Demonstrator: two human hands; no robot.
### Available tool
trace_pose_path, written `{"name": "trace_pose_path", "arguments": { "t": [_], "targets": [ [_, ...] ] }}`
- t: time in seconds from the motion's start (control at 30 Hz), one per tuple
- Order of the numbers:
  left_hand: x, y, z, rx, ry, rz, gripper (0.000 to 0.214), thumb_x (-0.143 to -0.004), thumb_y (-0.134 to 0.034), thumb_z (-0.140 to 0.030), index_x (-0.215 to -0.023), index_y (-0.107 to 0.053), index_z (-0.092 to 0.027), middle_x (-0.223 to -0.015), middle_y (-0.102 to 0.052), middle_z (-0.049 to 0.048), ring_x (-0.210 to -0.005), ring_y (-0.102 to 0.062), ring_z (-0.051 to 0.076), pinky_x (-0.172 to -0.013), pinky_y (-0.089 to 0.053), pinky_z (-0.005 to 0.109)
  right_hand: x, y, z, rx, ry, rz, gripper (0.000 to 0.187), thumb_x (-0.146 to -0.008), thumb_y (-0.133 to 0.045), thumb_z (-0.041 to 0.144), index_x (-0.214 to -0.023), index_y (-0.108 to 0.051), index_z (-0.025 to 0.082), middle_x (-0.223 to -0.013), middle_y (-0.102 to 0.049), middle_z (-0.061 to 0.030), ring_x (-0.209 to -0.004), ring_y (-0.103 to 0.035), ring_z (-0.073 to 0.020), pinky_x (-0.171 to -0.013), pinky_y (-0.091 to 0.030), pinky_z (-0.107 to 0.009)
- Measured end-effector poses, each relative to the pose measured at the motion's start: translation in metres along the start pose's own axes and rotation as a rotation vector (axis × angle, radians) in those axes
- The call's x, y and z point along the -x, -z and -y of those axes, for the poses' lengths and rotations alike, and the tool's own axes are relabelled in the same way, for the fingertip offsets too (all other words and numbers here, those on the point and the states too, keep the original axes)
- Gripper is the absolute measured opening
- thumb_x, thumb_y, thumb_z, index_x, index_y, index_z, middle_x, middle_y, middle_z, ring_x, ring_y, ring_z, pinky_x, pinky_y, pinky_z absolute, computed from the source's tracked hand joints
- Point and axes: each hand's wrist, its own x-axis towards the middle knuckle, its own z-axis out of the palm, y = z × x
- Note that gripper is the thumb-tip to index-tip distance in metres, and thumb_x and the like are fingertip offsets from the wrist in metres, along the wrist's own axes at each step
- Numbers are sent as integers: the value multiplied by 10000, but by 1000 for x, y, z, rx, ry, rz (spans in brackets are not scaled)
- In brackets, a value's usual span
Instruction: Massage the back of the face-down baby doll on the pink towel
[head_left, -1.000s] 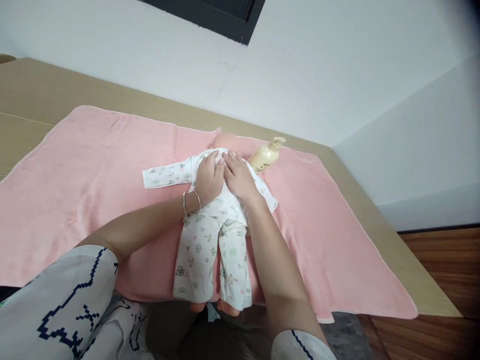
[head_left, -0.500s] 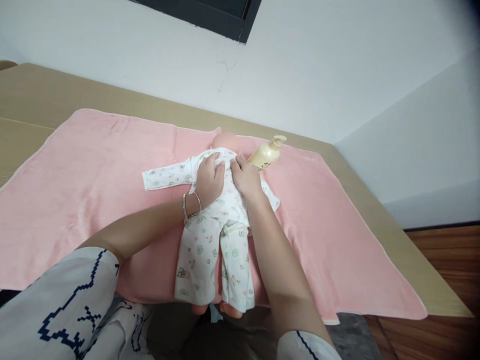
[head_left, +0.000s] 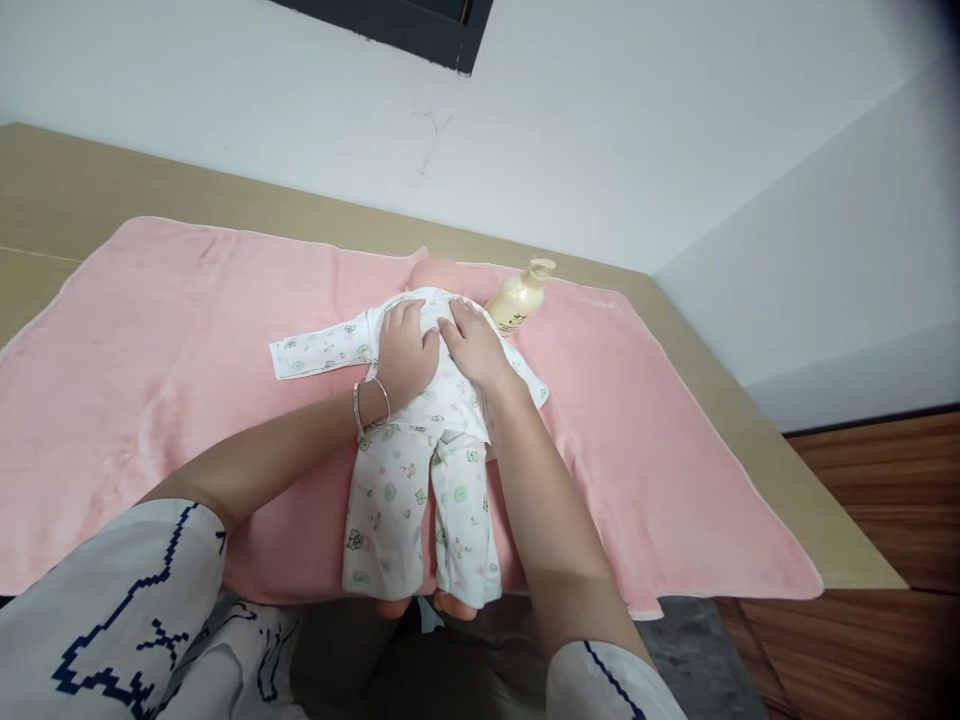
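A baby doll [head_left: 420,470] in white printed pyjamas lies face down on a pink towel [head_left: 172,340], head away from me and feet at the near table edge. My left hand [head_left: 405,350], with a silver bangle at the wrist, lies flat and open on the doll's upper back. Beside it, my right hand [head_left: 476,350] also rests flat on the back, fingers stretched toward the collar. The doll's head [head_left: 435,275] shows just past my fingertips. One empty sleeve [head_left: 315,352] sticks out to the left.
A cream pump bottle [head_left: 517,300] lies on the towel just right of the doll's head. The towel covers a wooden table [head_left: 75,190] set against a white wall. Wooden floor [head_left: 885,500] shows at the right.
Both hands stay on the doll's upper back; my right hand's fingers have shifted slightly along the collar. The view has drifted a little.
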Motion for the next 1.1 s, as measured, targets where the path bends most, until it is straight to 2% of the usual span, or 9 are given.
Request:
{"name": "trace_pose_path", "arguments": {
  "t": [0.1, 0.23, 0.37, 0.5, 0.63, 0.73, 0.83, 0.97, 1.1],
  "targets": [
    [-6, 0, 4, -90, -5, 50, 332, -922, -492, -273, -1207, -581, -129, -1281, -615, 180, -1270, -520, 324, -1151, -364, 512, 1, -1, 2, 0, -37, 14, 538, -990, -352, 345, -1452, -471, 97, -1542, -473, -150, -1463, -387, -283, -1211, -287, -464],
    [-19, 1, 15, -181, -77, 139, 338, -948, -428, -299, -1172, -597, -111, -1283, -619, 200, -1267, -518, 337, -1164, -336, 536, 10, 12, 21, -13, 27, 30, 434, -981, -359, 311, -1314, -590, 156, -1395, -619, -136, -1286, -566, -289, -1081, -440, -422],
    [-25, 5, 19, -221, -128, 197, 358, -958, -377, -291, -1155, -616, -114, -1246, -646, 190, -1214, -551, 327, -1128, -380, 523, 13, 19, 31, 8, 16, 44, 395, -972, -343, 251, -1231, -622, 147, -1291, -670, -152, -1163, -626, -287, -1010, -473, -397],
    [-16, 11, 7, -264, -167, 161, 360, -958, -383, -264, -1177, -625, -112, -1233, -661, 172, -1192, -565, 319, -1098, -411, 500, 6, 14, 20, -41, 19, 20, 425, -974, -354, 267, -1291, -583, 102, -1380, -608, -177, -1275, -558, -290, -1091, -420, -403],
    [-5, 14, -4, -296, -204, 141, 329, -968, -372, -233, -1095, -667, -163, -1163, -686, 122, -1125, -587, 291, -1031, -455, 466, -4, 6, 2, -97, 53, 55, 435, -983, -368, 317, -1312, -558, 106, -1460, -542, -173, -1378, -464, -297, -1175, -331, -457],
    [-7, 12, -3, -308, -149, 136, 328, -951, -413, -239, -1161, -653, -161, -1223, -675, 121, -1168, -577, 296, -1055, -442, 458, -4, 5, 2, -67, 41, 64, 470, -990, -350, 314, -1372, -504, 89, -1507, -493, -187, -1420, -417, -316, -1191, -298, -496],
    [-16, 10, 4, -323, -75, 175, 370, -947, -438, -277, -1227, -623, -123, -1305, -644, 150, -1243, -557, 302, -1120, -400, 454, 4, 15, 16, 35, 42, 69, 441, -988, -317, 275, -1302, -551, 73, -1397, -587, -218, -1304, -531, -346, -1106, -391, -494],
    [-24, 10, 9, -346, -61, 225, 390, -962, -428, -303, -1250, -604, -108, -1325, -636, 158, -1268, -551, 297, -1138, -381, 449, 15, 36, 33, 117, 42, 154, 373, -968, -307, 255, -1072, -651, 154, -1101, -728, -173, -996, -677, -333, -876, -505, -448],
    [-20, 16, 0, -424, -99, 230, 370, -971, -421, -293, -1218, -619, -101, -1236, -661, 168, -1197, -575, 309, -1079, -422, 454, 13, 36, 27, 51, -7, 144, 387, -984, -305, 296, -1062, -664, 175, -1148, -725, -153, -1054, -666, -322, -904, -498, -441]
  ]
}}
